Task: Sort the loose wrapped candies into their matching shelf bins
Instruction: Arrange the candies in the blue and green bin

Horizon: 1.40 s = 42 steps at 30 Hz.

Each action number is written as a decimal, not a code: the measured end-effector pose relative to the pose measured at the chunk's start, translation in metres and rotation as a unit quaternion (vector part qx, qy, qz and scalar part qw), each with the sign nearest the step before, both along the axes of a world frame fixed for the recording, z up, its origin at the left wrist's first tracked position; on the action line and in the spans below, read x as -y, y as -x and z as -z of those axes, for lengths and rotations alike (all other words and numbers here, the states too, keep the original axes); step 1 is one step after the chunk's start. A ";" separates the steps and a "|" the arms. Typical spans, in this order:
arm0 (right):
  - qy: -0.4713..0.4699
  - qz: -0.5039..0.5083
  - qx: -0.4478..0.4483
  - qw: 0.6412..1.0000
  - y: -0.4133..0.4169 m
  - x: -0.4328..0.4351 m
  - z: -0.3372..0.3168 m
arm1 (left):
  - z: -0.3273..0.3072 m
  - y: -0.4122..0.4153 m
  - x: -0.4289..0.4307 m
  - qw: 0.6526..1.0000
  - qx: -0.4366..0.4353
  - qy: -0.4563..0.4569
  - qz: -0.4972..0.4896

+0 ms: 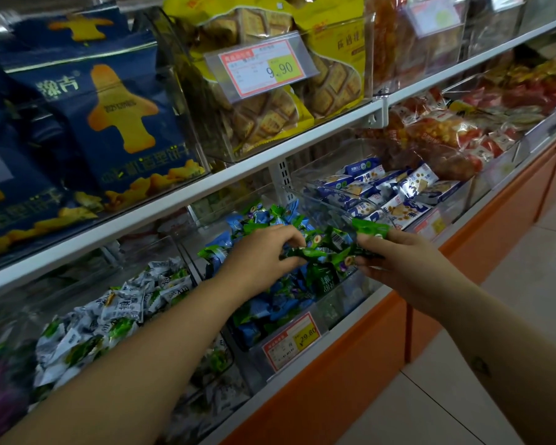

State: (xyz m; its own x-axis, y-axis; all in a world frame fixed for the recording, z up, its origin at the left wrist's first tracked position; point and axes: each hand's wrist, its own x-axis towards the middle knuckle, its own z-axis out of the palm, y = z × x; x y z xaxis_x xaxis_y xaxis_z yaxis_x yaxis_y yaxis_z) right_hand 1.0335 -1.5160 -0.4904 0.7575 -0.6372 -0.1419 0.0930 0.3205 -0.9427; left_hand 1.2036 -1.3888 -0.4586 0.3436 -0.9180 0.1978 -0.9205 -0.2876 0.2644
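Green candies point(326, 250) are bunching between my two hands, just above the clear bin point(344, 300) of mixed green and blue sweets. My left hand point(257, 255) is curling its fingers and pinching one end of the bunch. My right hand point(398, 258) is gripping the other end, thumb and fingers closed on the wrappers. Left of that bin, white-and-green candies point(109, 319) are lying heaped. Right of it, blue-and-white packets point(395, 194) are sitting, and above it, blue bags point(109, 117) are standing.
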 end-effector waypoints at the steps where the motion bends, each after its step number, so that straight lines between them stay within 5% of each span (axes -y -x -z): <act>1: -0.016 -0.007 0.005 1.000 0.000 -0.001 -0.001 | -0.001 0.005 -0.002 1.000 0.007 0.025 0.011; 6: -0.116 -0.072 0.056 0.989 0.001 -0.011 -0.011 | 0.003 0.018 -0.003 0.991 0.042 0.096 0.083; 11: -0.100 -0.090 0.050 0.990 0.003 -0.014 -0.009 | 0.006 0.021 0.004 0.984 0.018 0.111 0.140; 19: 0.070 0.038 -0.031 0.996 0.001 0.002 0.002 | 0.015 0.006 0.015 0.992 -0.079 -0.085 -0.042; 26: 0.097 0.048 -0.039 0.993 0.001 0.002 0.003 | 0.028 0.016 0.033 0.984 -0.047 -0.159 -0.067; 38: 0.126 -0.015 -0.004 0.992 -0.030 -0.042 -0.014 | -0.011 0.005 -0.070 0.962 -0.172 0.133 -0.168; 42: 0.172 -0.059 -0.022 0.983 -0.046 -0.084 -0.022 | -0.018 0.007 -0.130 0.950 -0.174 0.168 -0.199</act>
State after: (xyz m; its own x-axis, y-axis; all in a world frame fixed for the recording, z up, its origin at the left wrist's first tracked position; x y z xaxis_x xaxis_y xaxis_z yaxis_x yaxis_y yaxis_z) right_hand 1.0799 -1.4323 -0.4682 0.8273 -0.5608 0.0327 0.0318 -0.0112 -0.9994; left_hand 1.1962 -1.2591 -0.4403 0.7484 -0.6071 0.2672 -0.5963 -0.4395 0.6717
